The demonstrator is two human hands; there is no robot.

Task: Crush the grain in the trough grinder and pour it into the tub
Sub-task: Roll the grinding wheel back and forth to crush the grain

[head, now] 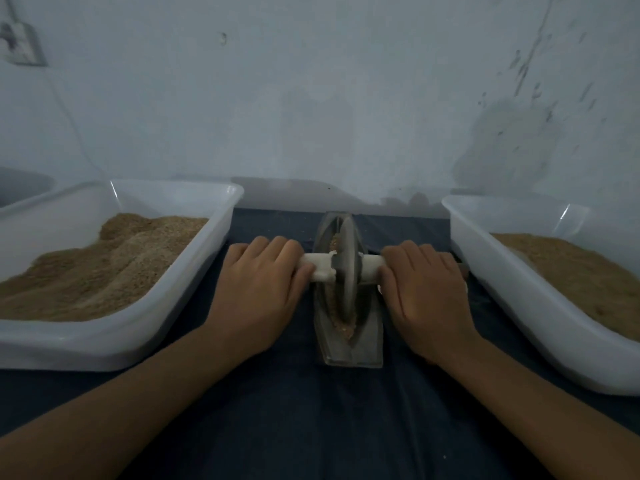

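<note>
Both hands curl round the white axle of the wheel: left hand on its left end, right hand on its right. Wheel stands upright in the trough, over grain, between two tubs, left and right.

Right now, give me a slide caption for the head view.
Left hand and right hand grip the handle, wheel in the grain-filled trough.

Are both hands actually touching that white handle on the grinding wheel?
Touching. The head view shows the left hand and right hand each laid over an end of the white handle.
</note>
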